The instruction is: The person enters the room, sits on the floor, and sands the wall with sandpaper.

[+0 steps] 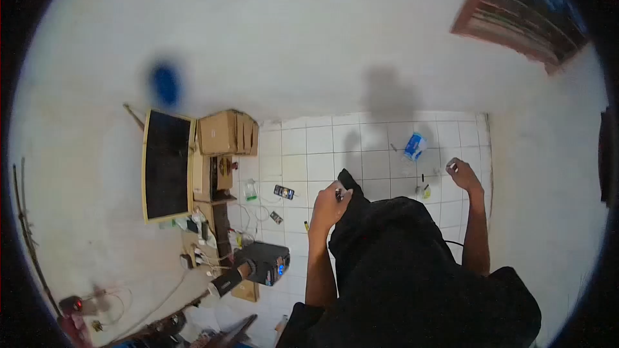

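Note:
I sit on a white tiled floor (322,142) with my black-clad legs (393,238) stretched out ahead. My left hand (331,205) rests at the knee, fingers closed around a small dark object (338,194) that I cannot identify. My right hand (461,174) reaches down to the floor at the right and pinches a tiny pale item (451,167). A blue-and-white packet (416,146) lies on the tiles beyond the right hand. Between the hands lie a thin black stick (423,178) and a small yellow piece (426,191).
A phone (284,191), a small gadget (276,217) and a clear bottle (251,189) lie left of my legs. A black framed panel (167,164), cardboard boxes (225,133), cables and a black device with a blue light (267,264) crowd the left wall. A window frame (516,16) is at upper right.

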Demonstrator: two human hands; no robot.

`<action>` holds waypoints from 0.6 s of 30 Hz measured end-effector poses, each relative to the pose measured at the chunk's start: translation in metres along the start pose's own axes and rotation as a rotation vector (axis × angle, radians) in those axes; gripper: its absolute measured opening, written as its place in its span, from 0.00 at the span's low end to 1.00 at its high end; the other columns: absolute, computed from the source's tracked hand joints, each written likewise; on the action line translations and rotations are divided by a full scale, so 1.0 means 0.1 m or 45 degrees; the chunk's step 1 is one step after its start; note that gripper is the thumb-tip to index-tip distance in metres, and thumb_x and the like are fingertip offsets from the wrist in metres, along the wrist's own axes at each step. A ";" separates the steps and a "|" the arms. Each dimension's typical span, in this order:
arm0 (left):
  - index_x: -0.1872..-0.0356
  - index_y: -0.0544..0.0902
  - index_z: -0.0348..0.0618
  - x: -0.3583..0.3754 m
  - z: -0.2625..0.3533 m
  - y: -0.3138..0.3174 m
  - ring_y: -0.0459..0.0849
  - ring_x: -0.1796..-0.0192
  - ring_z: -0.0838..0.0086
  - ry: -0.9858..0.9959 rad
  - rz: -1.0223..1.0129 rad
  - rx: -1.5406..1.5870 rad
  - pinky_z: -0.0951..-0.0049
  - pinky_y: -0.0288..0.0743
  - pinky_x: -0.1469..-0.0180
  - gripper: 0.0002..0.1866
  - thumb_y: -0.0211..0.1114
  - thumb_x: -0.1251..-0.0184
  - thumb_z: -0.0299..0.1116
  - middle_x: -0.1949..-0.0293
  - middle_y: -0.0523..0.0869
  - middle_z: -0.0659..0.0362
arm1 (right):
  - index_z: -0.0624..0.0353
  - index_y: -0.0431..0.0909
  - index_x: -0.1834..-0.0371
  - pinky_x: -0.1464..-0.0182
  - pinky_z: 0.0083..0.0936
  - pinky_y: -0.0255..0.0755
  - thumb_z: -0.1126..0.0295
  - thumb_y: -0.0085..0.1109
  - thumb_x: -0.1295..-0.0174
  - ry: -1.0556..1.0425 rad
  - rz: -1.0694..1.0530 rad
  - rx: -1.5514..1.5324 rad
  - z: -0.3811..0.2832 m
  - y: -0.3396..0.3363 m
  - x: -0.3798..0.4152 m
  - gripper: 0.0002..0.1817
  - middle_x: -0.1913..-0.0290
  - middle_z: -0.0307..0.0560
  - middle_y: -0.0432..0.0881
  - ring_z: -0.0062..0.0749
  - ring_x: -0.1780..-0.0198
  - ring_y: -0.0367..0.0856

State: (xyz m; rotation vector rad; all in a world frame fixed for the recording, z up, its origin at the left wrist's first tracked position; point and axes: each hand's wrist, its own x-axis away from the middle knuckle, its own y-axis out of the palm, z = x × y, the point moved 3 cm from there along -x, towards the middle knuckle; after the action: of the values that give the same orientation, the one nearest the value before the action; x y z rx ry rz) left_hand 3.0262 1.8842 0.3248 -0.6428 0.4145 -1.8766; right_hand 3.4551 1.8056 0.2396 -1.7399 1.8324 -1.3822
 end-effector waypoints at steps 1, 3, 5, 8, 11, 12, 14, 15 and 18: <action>0.73 0.74 0.35 -0.07 -0.04 -0.09 0.79 0.71 0.44 -0.007 -0.001 0.012 0.56 0.71 0.68 0.14 0.66 0.39 0.36 0.78 0.79 0.41 | 0.63 0.77 0.60 0.60 0.33 0.75 0.67 0.61 0.40 0.029 -0.037 0.053 -0.10 0.05 -0.06 0.11 0.67 0.54 0.83 0.41 0.67 0.82; 0.72 0.75 0.35 -0.19 -0.10 -0.26 0.80 0.66 0.42 -0.055 -0.012 0.071 0.53 0.73 0.64 0.14 0.65 0.40 0.36 0.74 0.81 0.40 | 0.64 0.78 0.60 0.62 0.30 0.76 0.66 0.60 0.39 -0.046 -0.124 0.008 -0.32 0.19 -0.26 0.12 0.67 0.52 0.83 0.36 0.67 0.82; 0.71 0.76 0.34 -0.31 -0.21 -0.55 0.80 0.62 0.40 -0.095 -0.007 0.078 0.51 0.73 0.61 0.13 0.64 0.40 0.36 0.71 0.82 0.39 | 0.64 0.78 0.60 0.64 0.29 0.77 0.66 0.59 0.38 0.005 -0.286 -0.177 -0.63 0.33 -0.41 0.11 0.67 0.51 0.82 0.34 0.67 0.82; 0.65 0.80 0.34 -0.33 -0.55 -0.77 0.81 0.61 0.40 -0.109 -0.001 0.090 0.50 0.74 0.59 0.15 0.64 0.43 0.39 0.68 0.82 0.37 | 0.64 0.77 0.58 0.66 0.27 0.77 0.66 0.57 0.36 0.004 -0.329 -0.107 -1.06 0.37 -0.60 0.11 0.67 0.49 0.82 0.30 0.69 0.81; 0.65 0.82 0.34 -0.51 -1.05 -1.16 0.82 0.61 0.42 -0.312 -0.046 0.111 0.53 0.76 0.58 0.17 0.65 0.43 0.41 0.67 0.83 0.38 | 0.64 0.77 0.57 0.66 0.26 0.77 0.66 0.57 0.35 -0.065 -0.397 -0.006 -1.71 0.15 -1.02 0.12 0.67 0.50 0.82 0.29 0.70 0.81; 0.66 0.82 0.34 -0.33 -1.17 -1.25 0.83 0.61 0.44 -0.389 0.017 0.118 0.54 0.76 0.57 0.17 0.65 0.44 0.41 0.67 0.84 0.39 | 0.64 0.77 0.57 0.66 0.26 0.77 0.66 0.57 0.35 -0.078 -0.407 0.050 -1.86 0.09 -0.98 0.12 0.67 0.50 0.82 0.29 0.70 0.81; 0.69 0.82 0.33 0.08 -1.42 -1.16 0.84 0.62 0.49 -0.545 0.125 0.106 0.58 0.76 0.58 0.18 0.66 0.44 0.43 0.68 0.85 0.42 | 0.64 0.77 0.56 0.66 0.26 0.77 0.66 0.57 0.35 -0.130 -0.415 0.139 -2.00 0.00 -0.94 0.12 0.67 0.50 0.82 0.29 0.69 0.81; 0.69 0.82 0.33 0.33 -1.40 -0.83 0.84 0.63 0.50 -0.571 0.192 0.153 0.58 0.75 0.58 0.18 0.66 0.43 0.43 0.69 0.85 0.42 | 0.65 0.77 0.56 0.66 0.26 0.77 0.66 0.57 0.35 -0.179 -0.411 0.155 -1.70 0.01 -0.93 0.12 0.67 0.51 0.82 0.29 0.69 0.81; 0.69 0.82 0.32 0.80 -1.55 -0.57 0.83 0.68 0.57 -0.638 0.291 0.393 0.61 0.75 0.62 0.19 0.67 0.42 0.44 0.74 0.84 0.46 | 0.65 0.77 0.56 0.66 0.27 0.77 0.65 0.56 0.35 -0.300 -0.479 0.253 -1.91 -0.04 -0.95 0.13 0.67 0.51 0.82 0.30 0.69 0.82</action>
State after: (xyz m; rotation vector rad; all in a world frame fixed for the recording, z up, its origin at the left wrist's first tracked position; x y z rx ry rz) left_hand 2.8665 1.8303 0.2521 -0.7869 -0.1226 -1.4565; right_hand 3.3410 1.9750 0.3028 -2.1065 1.2465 -1.3583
